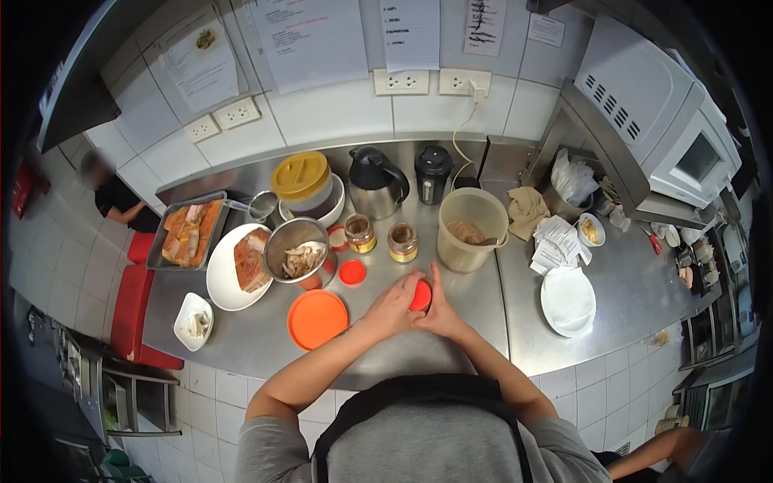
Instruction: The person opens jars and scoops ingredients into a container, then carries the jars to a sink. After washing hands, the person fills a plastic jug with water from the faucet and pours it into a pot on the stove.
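Gripping a red lid (419,295) between my left hand (393,303) and right hand (441,312), nearer me than the bucket (473,253), I have two jars (403,244) left of that bucket still uncapped.

Bright light is glinting off the steel counter (241,338), distortion is bowing the wall tiles (330,117), black is swallowing the corners!

White microwave (662,105), steel jug (374,187), wall socket (462,83)
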